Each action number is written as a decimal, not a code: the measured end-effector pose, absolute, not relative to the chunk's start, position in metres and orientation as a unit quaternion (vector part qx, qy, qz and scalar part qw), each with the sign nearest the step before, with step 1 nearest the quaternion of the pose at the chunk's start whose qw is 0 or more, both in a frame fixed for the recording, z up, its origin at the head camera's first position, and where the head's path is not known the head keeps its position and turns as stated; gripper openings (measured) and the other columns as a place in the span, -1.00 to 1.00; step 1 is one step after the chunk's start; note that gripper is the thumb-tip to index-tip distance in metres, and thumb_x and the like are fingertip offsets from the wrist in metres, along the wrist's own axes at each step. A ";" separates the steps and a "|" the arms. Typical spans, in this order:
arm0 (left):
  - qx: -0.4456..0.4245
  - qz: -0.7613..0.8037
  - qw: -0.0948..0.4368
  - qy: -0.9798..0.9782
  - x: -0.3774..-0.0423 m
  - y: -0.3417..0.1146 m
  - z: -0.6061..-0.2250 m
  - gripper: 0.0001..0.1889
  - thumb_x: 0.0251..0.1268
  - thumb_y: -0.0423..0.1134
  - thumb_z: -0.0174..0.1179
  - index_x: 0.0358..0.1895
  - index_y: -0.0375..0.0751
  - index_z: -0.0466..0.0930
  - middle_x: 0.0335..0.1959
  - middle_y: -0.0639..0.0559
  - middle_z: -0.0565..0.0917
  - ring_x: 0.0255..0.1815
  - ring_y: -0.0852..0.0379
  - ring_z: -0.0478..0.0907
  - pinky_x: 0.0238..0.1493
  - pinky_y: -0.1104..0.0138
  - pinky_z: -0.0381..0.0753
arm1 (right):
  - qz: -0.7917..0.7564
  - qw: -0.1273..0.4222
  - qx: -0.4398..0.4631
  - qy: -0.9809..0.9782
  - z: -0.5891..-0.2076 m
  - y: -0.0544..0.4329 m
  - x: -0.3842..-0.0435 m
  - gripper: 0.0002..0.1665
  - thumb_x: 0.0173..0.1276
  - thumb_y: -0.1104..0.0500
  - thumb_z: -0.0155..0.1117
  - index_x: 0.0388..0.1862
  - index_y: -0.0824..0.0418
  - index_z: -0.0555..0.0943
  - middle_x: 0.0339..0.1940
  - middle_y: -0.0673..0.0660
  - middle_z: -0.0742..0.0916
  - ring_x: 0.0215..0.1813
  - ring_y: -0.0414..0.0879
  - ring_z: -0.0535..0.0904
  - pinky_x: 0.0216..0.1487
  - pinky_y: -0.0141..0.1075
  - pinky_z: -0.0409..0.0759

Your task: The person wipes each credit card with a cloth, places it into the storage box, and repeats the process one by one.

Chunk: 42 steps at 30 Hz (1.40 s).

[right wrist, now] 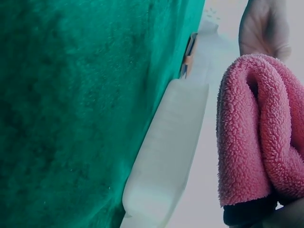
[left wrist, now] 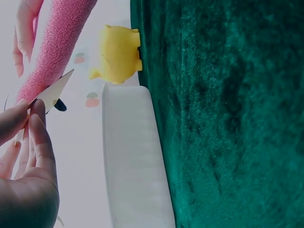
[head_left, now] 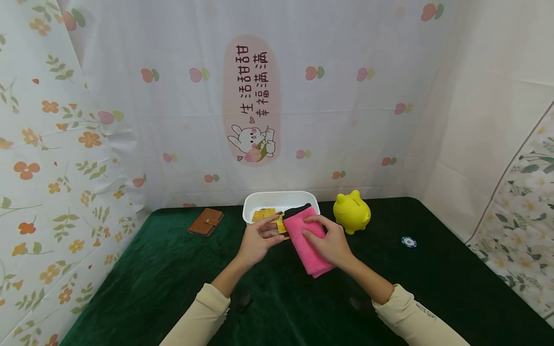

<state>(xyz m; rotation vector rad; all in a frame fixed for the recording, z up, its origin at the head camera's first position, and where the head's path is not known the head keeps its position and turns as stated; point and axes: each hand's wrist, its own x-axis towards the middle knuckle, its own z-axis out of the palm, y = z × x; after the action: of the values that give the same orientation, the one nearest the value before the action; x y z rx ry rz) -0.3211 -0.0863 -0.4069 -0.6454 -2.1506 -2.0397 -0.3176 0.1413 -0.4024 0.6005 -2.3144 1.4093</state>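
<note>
My left hand (head_left: pixel 256 242) pinches a thin, flat yellow card (head_left: pixel 281 225) with dark edges between thumb and fingers. In the left wrist view the card (left wrist: pixel 56 91) is seen nearly edge-on, one pointed corner against the cloth. My right hand (head_left: pixel 331 240) grips a folded pink fleecy cloth (head_left: pixel 305 242) with a black band at its top end. The cloth (right wrist: pixel 244 142) hangs in thick folds in the right wrist view and hides most of that hand. Both hands are held up in front of a white plastic tub (head_left: pixel 281 196). Several yellow pieces (head_left: pixel 263 214) lie inside it.
Right of the tub stands a yellow piggy bank (head_left: pixel 352 211). A brown leather wallet (head_left: pixel 206 222) lies to the left, and a blue-and-white poker chip (head_left: pixel 409 242) far right. Dark green plush covers the table (head_left: pixel 173 278). A printed curtain (head_left: pixel 182 120) hangs behind.
</note>
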 end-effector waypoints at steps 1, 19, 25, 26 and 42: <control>-0.212 -0.671 0.055 -0.708 -0.321 -0.087 -0.406 -0.47 0.22 -0.52 0.30 0.29 -0.42 0.47 -0.03 -0.39 0.65 -0.19 0.00 0.72 -0.09 0.27 0.69 | 0.499 0.182 0.210 -0.821 -0.402 0.142 -0.318 -0.68 0.32 0.20 0.41 0.04 0.11 0.65 -0.07 0.14 0.72 -0.29 -0.05 0.58 -0.34 -0.31 0.63; -0.185 -0.681 0.042 -0.708 -0.322 -0.094 -0.403 -0.45 0.20 -0.53 0.32 0.30 -0.37 0.47 0.02 -0.35 0.65 -0.14 -0.04 0.71 -0.07 0.27 0.69 | 0.503 0.166 0.170 -0.831 -0.403 0.149 -0.327 -0.67 0.33 0.19 0.40 0.06 0.12 0.63 0.00 0.19 0.67 -0.17 0.06 0.53 -0.24 -0.20 0.58; -0.177 -0.683 0.038 -0.708 -0.322 -0.097 -0.403 -0.45 0.21 -0.53 0.31 0.30 -0.36 0.47 0.04 -0.35 0.64 -0.12 -0.05 0.70 -0.07 0.28 0.68 | 0.498 0.171 0.164 -0.834 -0.405 0.153 -0.331 -0.67 0.33 0.18 0.40 0.06 0.14 0.63 0.01 0.19 0.67 -0.15 0.05 0.51 -0.23 -0.21 0.55; -0.177 -0.683 0.039 -0.708 -0.322 -0.098 -0.403 -0.45 0.22 -0.53 0.31 0.30 -0.36 0.46 0.05 -0.35 0.64 -0.12 -0.06 0.70 -0.07 0.28 0.68 | 0.497 0.171 0.163 -0.835 -0.405 0.153 -0.331 -0.67 0.33 0.19 0.40 0.06 0.14 0.63 0.00 0.19 0.67 -0.16 0.06 0.51 -0.23 -0.21 0.55; -0.179 -0.673 0.071 -0.714 -0.323 -0.102 -0.399 -0.46 0.24 -0.51 0.30 0.31 -0.42 0.42 0.06 -0.36 0.61 -0.10 -0.08 0.70 -0.08 0.29 0.69 | 0.491 0.180 0.160 -0.837 -0.404 0.161 -0.334 -0.67 0.33 0.19 0.40 0.07 0.15 0.63 0.01 0.20 0.67 -0.15 0.05 0.52 -0.22 -0.24 0.55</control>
<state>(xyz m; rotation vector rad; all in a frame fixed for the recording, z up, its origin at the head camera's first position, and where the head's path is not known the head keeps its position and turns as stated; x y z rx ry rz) -0.3229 -0.1017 -0.3989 -0.5367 -2.1476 -2.0228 -0.3342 0.1608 -0.4043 0.4521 -2.3656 1.3863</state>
